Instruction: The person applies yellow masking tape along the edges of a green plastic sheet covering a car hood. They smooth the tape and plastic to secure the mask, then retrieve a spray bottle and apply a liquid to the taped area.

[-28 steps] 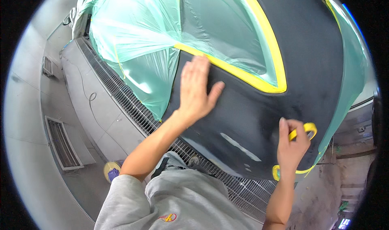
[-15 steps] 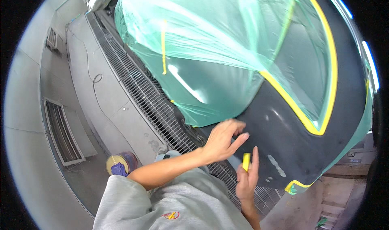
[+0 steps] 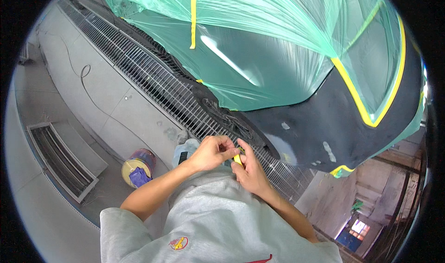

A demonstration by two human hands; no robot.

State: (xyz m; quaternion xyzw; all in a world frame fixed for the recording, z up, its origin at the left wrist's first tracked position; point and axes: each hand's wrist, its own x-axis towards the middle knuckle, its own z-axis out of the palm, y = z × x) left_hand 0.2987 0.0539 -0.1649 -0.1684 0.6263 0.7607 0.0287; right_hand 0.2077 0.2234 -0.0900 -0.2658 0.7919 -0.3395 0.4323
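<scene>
Both my hands meet in front of my body, beside the car's lower edge. My right hand [image 3: 251, 174] is closed around a small roll of yellow masking tape [image 3: 238, 159], with its index finger raised. Fingers curled in a pinch, my left hand [image 3: 211, 153] comes up against the tape; what lies between its fingertips is hidden. Beyond them is a dark matte car panel [image 3: 303, 119] with pale patches [image 3: 329, 152]. Green masking film [image 3: 273, 73] covers much of the car, edged by a yellow tape line [image 3: 351, 87].
A metal floor grating [image 3: 143, 82] runs alongside the car. To the left stands a bucket [image 3: 127, 170] with a purple cloth [image 3: 139, 177] on it. A thin hose [image 3: 83, 78] lies across the grey floor, and a framed vent [image 3: 62, 159] is at far left.
My hands have moved left and back from the car panel toward my body and come together at the tape roll. My left hand's fingers have closed. The view has shifted.
</scene>
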